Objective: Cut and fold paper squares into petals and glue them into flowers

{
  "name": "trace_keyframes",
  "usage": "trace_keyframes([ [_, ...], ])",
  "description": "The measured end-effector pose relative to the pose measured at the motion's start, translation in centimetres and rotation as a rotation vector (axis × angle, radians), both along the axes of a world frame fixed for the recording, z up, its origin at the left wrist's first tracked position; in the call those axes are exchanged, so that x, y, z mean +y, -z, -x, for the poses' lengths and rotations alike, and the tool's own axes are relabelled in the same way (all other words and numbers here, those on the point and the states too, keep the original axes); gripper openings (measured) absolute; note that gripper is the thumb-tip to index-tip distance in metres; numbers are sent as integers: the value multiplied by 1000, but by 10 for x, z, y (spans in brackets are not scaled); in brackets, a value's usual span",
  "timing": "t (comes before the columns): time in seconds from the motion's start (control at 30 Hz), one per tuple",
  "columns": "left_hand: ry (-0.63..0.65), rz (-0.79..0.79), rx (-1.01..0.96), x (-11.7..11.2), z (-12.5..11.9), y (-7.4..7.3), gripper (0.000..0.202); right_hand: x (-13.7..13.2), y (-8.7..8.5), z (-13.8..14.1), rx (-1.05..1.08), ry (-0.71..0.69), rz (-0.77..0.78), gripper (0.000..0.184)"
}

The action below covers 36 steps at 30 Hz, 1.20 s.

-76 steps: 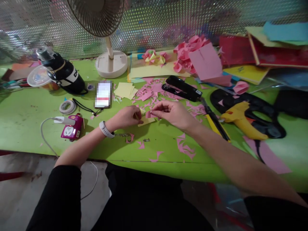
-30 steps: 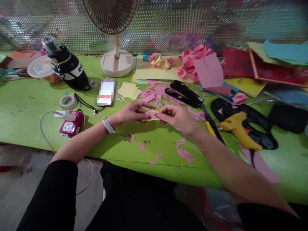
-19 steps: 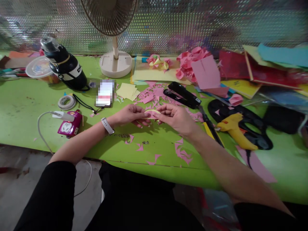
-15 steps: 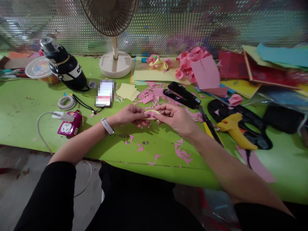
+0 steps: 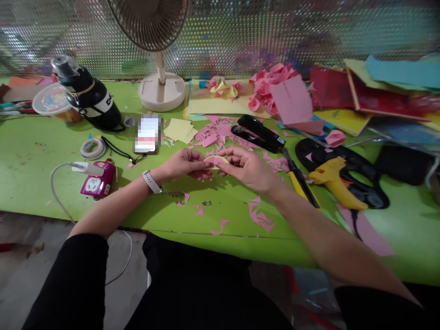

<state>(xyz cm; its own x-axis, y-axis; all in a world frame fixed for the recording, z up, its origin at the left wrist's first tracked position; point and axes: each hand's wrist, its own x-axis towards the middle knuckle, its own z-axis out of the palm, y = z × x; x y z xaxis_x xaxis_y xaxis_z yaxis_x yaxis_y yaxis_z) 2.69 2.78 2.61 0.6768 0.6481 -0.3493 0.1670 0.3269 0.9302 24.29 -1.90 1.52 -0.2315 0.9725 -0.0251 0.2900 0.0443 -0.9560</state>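
Note:
Between my two hands is a small piece of pink and yellow paper [image 5: 216, 160] with a curved upper edge. My left hand [image 5: 190, 164] pinches its left end between thumb and fingers, and a white watch band circles that wrist. The right end is gripped by my right hand [image 5: 245, 167], thumb in front and fingers curled behind. Both hands hover just above the green table [image 5: 137, 201]. Pink paper scraps [image 5: 216, 130] lie just beyond the hands, and more pink offcuts [image 5: 259, 215] are scattered nearer the front edge.
A black stapler [image 5: 259, 133] and yellow glue gun [image 5: 330, 181] lie right. Folded pink paper pieces [image 5: 271, 87] are heaped behind. Left are a fan [image 5: 161, 91], phone [image 5: 147, 135], black bottle [image 5: 91, 98], tape roll [image 5: 92, 147] and purple power adapter [image 5: 99, 181].
The paper's yellow curved edge shows slightly differently between my fingers. Both hands keep their grip in nearly the same place; the whole view has shifted slightly.

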Motion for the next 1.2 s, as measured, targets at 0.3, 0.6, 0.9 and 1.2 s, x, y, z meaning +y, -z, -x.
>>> trace_keyframes([
  [0.3,-24,0,34,-2,-3,-4,19,1,1,-2,66,-1,38,32],
  [0.6,-23,2,11,0,-3,-2,18,1,1,-1,75,24,-10,30],
  [0.9,-41,-10,11,1,-1,3,23,2,3,-3,29,24,-31,30],
  [1.2,-84,-65,21,2,-1,6,25,2,-2,-2,22,50,-38,35],
])
